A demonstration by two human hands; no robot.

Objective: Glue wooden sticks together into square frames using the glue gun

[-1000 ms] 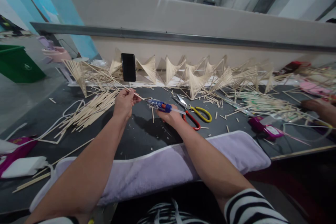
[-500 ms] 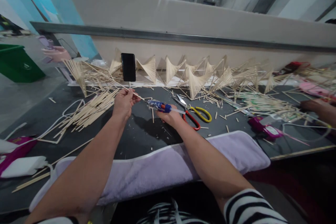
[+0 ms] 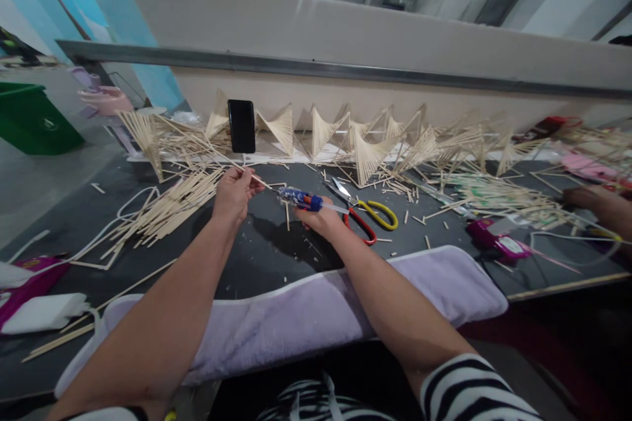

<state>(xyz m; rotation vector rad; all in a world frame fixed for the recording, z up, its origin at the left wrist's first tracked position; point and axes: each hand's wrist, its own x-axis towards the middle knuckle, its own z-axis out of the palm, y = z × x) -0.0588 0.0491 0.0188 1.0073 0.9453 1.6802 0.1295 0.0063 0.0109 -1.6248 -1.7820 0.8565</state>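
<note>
Between the fingertips of my left hand (image 3: 233, 196) is a thin wooden stick (image 3: 259, 179), its end pointing right. My right hand (image 3: 320, 217) is wrapped round a blue glue gun (image 3: 301, 199) with a clear glue stick coming out of its back. The glue gun's nozzle meets or nearly meets the stick's end; I cannot tell which. Scissors (image 3: 368, 210) with one red and one yellow handle lie open just right of my right hand. A loose pile of wooden sticks (image 3: 168, 207) lies left of my left hand.
Fan-shaped stick frames (image 3: 370, 154) line the back of the dark table (image 3: 266, 256). A phone (image 3: 241, 126) stands upright before me. A purple cushion (image 3: 296, 316) lies under my forearms. At right, another person's hand (image 3: 592, 200) is near a magenta device (image 3: 498, 242).
My hands, the stick and the glue gun stay almost in place. The other person's hand at the right has shifted slightly.
</note>
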